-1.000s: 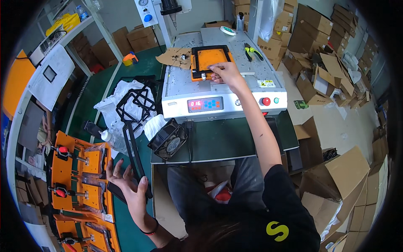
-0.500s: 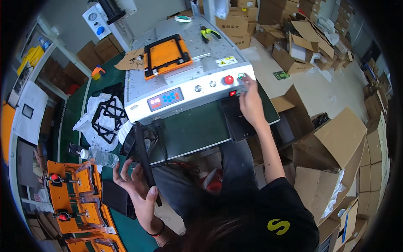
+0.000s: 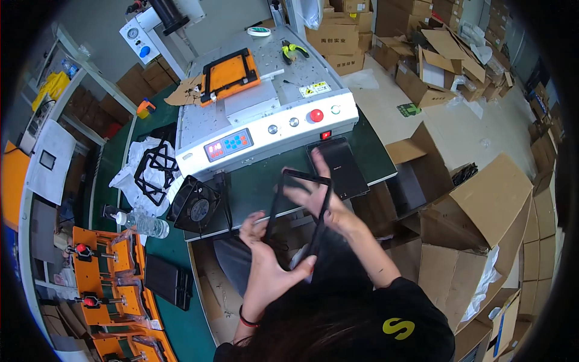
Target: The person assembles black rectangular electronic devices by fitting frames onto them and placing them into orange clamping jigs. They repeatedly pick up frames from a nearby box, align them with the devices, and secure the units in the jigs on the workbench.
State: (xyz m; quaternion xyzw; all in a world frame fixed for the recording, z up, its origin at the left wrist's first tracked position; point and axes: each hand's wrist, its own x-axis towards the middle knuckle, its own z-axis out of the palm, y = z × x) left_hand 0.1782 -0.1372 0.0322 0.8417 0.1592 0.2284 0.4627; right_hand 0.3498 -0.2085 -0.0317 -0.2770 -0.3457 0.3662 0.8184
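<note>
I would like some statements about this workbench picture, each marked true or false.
1. Both hands, the left hand and the right hand, hold the thin black frame. True.
2. The orange jig lies on the machine. True.
3. The machine's large round button is green. False: it is red.
4. The black fan lies right of the frame. False: it is to the left.

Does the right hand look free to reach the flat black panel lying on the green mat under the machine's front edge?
Probably not at once: the right hand is on the thin black frame that the left hand also grips. The black panel lies uncovered just beyond its fingertips, nothing between.
</note>
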